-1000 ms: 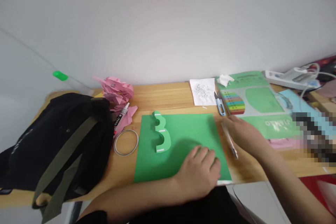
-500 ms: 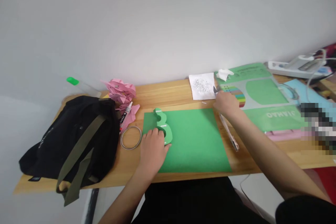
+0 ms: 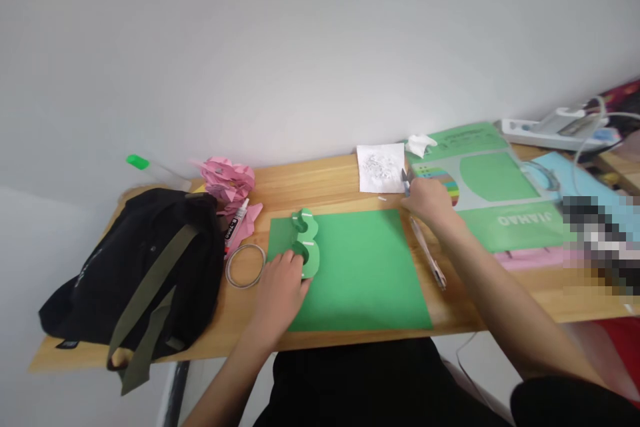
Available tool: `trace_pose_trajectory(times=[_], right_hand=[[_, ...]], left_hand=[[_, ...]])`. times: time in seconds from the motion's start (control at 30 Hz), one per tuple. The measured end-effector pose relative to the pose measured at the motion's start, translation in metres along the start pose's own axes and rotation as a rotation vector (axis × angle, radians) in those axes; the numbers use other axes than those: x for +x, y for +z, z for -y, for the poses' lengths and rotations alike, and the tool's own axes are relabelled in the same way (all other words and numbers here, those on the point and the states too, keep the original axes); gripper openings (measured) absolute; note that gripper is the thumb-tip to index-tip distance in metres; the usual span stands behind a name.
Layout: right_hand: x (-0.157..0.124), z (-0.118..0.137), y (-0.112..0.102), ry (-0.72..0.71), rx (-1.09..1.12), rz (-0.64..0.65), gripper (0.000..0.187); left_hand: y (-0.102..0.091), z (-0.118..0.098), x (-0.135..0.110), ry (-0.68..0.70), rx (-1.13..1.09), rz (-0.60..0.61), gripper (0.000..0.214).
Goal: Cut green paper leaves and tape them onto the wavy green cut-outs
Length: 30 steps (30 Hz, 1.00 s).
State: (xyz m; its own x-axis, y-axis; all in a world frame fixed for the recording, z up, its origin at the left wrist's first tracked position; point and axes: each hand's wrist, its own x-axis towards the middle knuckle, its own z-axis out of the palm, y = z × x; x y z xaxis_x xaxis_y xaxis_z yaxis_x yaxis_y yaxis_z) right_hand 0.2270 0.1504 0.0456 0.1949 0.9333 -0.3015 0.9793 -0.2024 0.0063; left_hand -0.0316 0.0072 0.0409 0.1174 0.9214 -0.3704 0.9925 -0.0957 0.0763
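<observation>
My left hand (image 3: 281,288) has its fingers closed at the lower left of a green paper cutout (image 3: 312,261). The cutout has two rounded parts with holes and small white strips on it, and it rests on a sheet of green paper (image 3: 365,273). Further right, my right hand (image 3: 429,200) is closed around a small tool with dark pointed tips (image 3: 405,177); the hand hides its other end. Beside that hand lie a white sheet with small silvery bits (image 3: 381,168) and a pinkish utility knife (image 3: 429,255).
A black bag (image 3: 150,267) fills the left end of the table. Near it are crumpled pink paper (image 3: 227,179), a glue tube (image 3: 236,225) and a ring of tape (image 3: 245,265). On the right lie a green file bag (image 3: 520,225), a crumpled tissue (image 3: 419,145) and a power strip (image 3: 550,133).
The view has shifted slightly. The upper part of the green cutout looks wider and turned towards me now. My left hand stays at the cutout, and my right hand remains around the tool.
</observation>
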Motion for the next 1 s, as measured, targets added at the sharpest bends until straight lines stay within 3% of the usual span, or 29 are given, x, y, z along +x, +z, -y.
trace_pose_trajectory(times=[0.13,0.27,0.4,0.5,0.8,1.0], right_hand=[[-0.014,-0.012,-0.006,-0.039,0.012,-0.053,0.026],[-0.056,-0.016,-0.001,-0.094,0.072,-0.095,0.031],[-0.099,-0.008,0.019,-0.193,0.011,0.036,0.021],[-0.114,-0.005,0.031,-0.185,-0.030,0.118,0.019],[-0.124,-0.011,0.041,-0.221,-0.004,0.273,0.022],[-0.084,-0.007,0.028,-0.146,0.062,0.088,0.029]], left_hand=[[-0.006,0.003,-0.001,-0.038,-0.065,0.014,0.016],[-0.010,0.009,0.000,-0.073,-0.129,0.009,0.017],[-0.011,0.014,0.003,-0.100,-0.239,-0.009,0.021],[-0.011,0.017,0.005,-0.125,-0.315,-0.014,0.027],[-0.008,0.032,0.007,-0.212,-0.530,-0.005,0.050],[-0.006,0.030,0.007,-0.226,-0.578,-0.031,0.046]])
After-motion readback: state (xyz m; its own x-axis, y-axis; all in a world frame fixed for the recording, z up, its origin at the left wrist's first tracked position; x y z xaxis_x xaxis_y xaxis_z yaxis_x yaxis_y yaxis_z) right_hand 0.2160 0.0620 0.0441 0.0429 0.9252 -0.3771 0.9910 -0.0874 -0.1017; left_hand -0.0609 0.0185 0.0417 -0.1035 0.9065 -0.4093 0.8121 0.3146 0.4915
